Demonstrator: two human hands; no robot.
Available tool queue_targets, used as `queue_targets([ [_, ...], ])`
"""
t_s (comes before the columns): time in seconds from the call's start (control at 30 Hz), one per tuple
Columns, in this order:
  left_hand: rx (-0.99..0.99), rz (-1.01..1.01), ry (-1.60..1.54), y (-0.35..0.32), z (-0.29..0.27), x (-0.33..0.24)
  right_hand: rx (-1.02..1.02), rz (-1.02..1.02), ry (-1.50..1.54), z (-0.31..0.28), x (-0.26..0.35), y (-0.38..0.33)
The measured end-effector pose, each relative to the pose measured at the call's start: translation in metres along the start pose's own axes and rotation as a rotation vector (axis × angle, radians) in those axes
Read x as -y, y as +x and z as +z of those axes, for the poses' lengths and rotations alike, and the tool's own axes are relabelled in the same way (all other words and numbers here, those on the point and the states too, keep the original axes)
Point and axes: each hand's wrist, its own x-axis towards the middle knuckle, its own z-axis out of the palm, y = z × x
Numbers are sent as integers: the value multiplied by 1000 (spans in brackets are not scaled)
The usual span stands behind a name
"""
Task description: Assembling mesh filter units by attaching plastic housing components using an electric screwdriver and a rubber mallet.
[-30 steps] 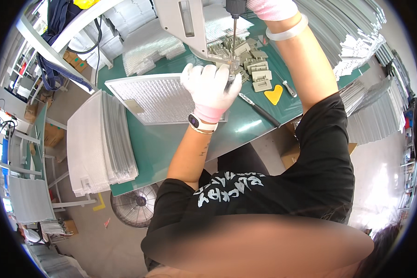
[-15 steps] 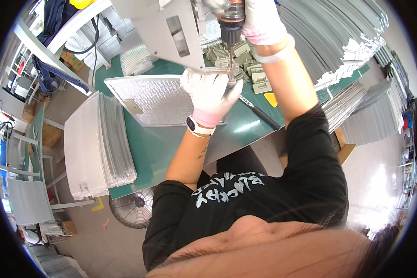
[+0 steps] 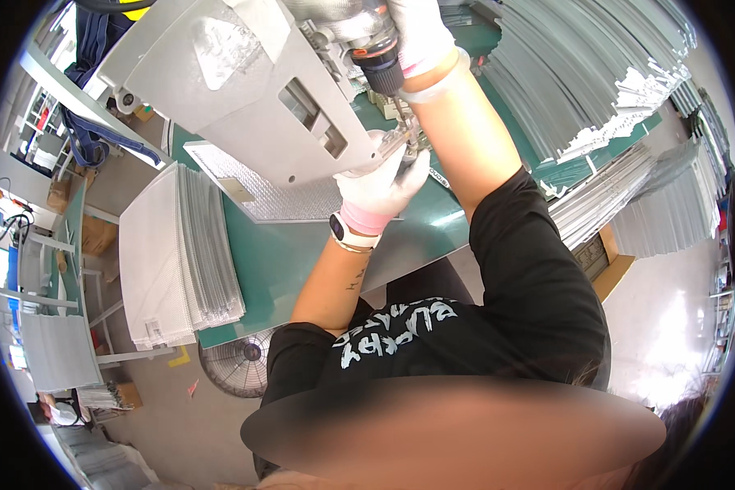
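Note:
My gloved right hand (image 3: 420,37) is wrapped around a power screwdriver (image 3: 380,69) with a black collar, its bit pointing down. A small metal fitting (image 3: 408,140) lies under the bit, pinched in my gloved left hand (image 3: 380,184). Beside my left hand, a large pale grey housing (image 3: 220,114) with a rectangular slot tilts over the green table (image 3: 278,261); what holds it up is hidden. Behind its lower edge leans a framed mesh panel (image 3: 286,204). Whether the bit touches the fitting I cannot tell.
A stack of white-edged panels (image 3: 163,261) stands at the table's left edge. Thin grey sheets (image 3: 563,73) are piled at the far right. A floor fan (image 3: 241,359) sits below the table's left end, and a cardboard box (image 3: 615,273) on the right.
The grey housing has come nearer and now covers more of the table. The screwdriver and my right hand have shifted left, and the screwdriver leans more. My left hand stays on the fitting.

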Motion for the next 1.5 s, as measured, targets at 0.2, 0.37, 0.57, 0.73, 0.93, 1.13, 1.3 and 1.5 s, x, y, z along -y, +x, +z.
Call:
queue_targets([
  [0.2,-25,-21,79,-8,2,7,30,-156,155,-18,13,3],
  [0.37,-50,8,116,-3,0,2,-181,-470,-81,-29,66,13],
  [0.57,-14,25,100,4,-4,-1,-382,-361,428,-6,76,18],
  [0.73,-66,14,61,1,-2,0,-197,-561,-181,5,70,17],
  [0.93,2,-15,104,2,-3,-1,-365,-357,260,31,58,3],
  [1.13,2,-17,133,0,-2,-4,-121,-355,-197,3,48,6],
  [1.3,-48,17,166,-8,0,1,-213,-235,-149,19,33,-2],
  [1.5,-19,3,5,4,-8,-6,-27,17,-23,-10,5,-21],
])
